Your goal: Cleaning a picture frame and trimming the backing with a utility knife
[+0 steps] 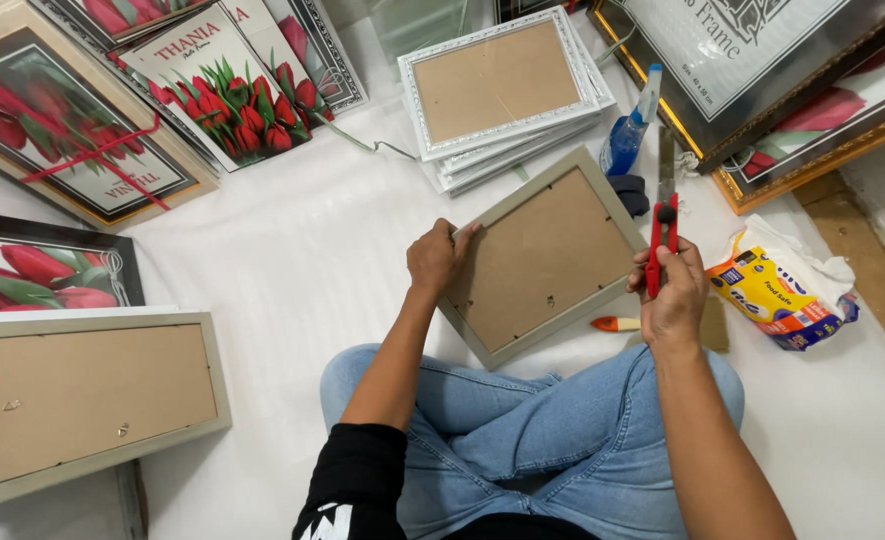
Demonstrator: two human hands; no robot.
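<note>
Picture frame (542,255) between hands; left hand (434,258) grips edge, right hand (674,295) holds cutter (661,235)

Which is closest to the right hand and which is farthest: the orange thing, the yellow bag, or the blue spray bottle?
From the right hand, in the head view:
1. Orange-handled tool, just left of the hand on the white sheet.
2. Yellow bag, off to its right.
3. Blue spray bottle, farthest, up beside the stacked white frames.
</note>
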